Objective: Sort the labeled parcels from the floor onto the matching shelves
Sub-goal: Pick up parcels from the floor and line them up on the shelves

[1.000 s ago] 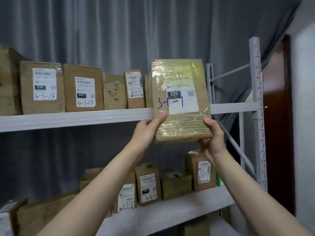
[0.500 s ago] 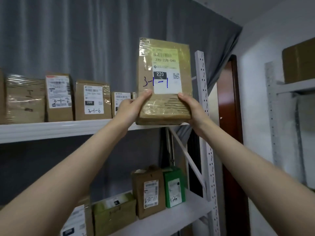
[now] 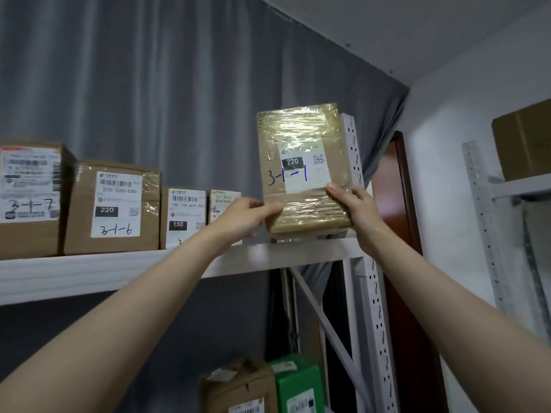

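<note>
The fingers (image 3: 338,193) of both hands hold the parcel marked 3-1-1 (image 3: 301,135) by its lower part. The left hand (image 3: 247,217) pinches the lower left corner, with the thumb on the front face. The right hand (image 3: 356,210) grips the lower right side, and its fingers curl over the front.

Compared with one second ago, the parcel is higher and more to the right. It is no longer in front of the beam of the upper shelf (image 3: 89,271). It is now above that beam, at the right end, just beside the white upright post (image 3: 374,308). It stands upright with its label toward the person. I cannot tell whether its bottom already touches the shelf board.

I judge that the placing step is almost finished. The written number fits the row on this shelf, so it remains only to set the parcel down, push it back and let go.

On the same shelf, from the left, stand the parcel marked 3-1-7 (image 3: 26,198), the parcel marked 3-1-6 (image 3: 113,207), a narrower parcel with a black 150 field (image 3: 183,216) and a small parcel (image 3: 222,202). The small one is partly hidden behind the left hand. All are upright with their labels to the front.

Lower down, a brown carton (image 3: 238,389) and a green box (image 3: 298,383) stand side by side. On the second rack (image 3: 518,186) at the right sits another brown carton (image 3: 524,138).
</note>
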The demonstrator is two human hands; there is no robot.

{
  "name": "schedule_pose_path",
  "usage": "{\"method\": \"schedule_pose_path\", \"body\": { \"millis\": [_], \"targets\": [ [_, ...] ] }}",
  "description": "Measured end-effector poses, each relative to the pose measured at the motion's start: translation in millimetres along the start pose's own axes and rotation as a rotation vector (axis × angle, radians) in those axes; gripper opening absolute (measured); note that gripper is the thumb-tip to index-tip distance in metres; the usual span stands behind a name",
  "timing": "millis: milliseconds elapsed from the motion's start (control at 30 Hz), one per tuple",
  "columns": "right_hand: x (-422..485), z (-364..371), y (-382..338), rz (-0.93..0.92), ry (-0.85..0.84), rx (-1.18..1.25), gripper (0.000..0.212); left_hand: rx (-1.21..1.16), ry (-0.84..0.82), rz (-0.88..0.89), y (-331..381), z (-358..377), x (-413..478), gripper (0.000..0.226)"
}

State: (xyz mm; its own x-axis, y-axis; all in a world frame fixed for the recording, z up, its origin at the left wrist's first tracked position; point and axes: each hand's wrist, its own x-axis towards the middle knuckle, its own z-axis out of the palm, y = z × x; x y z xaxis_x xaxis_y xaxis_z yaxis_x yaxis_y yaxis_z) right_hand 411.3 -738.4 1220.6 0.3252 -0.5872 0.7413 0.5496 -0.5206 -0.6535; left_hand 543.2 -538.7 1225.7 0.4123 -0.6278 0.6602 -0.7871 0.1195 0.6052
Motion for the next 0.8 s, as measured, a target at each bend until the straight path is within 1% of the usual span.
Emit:
{"method": "schedule_pose_path", "body": {
  "millis": [100,167,267,433,600,733,800],
  "targets": [
    [22,3,23,0.005,0.019,-0.007,0.116,0.155,-0.04,0.061,-19,-5,23,0.023],
    [32,7,39,0.023,0.016,0.009,0.115,0.265,-0.069,0.084,-28,-9,36,0.026],
    [46,12,59,0.055,0.006,0.006,0.122,0.393,-0.112,0.09,-37,-13,51,0.031],
    [70,12,80,0.095,-0.059,-0.048,0.115,0.584,-0.126,0.104,-46,-10,71,0.033],
    [85,14,93,0.136,-0.09,-0.065,0.107,0.618,-0.087,0.108,-57,2,79,0.03],
    [95,15,96,0.165,-0.124,-0.106,0.107,0.678,-0.095,0.073,-64,8,81,0.03],
    [100,17,96,0.176,-0.166,-0.142,0.098,0.703,-0.105,0.047,-63,10,80,0.03]
  ]
}}
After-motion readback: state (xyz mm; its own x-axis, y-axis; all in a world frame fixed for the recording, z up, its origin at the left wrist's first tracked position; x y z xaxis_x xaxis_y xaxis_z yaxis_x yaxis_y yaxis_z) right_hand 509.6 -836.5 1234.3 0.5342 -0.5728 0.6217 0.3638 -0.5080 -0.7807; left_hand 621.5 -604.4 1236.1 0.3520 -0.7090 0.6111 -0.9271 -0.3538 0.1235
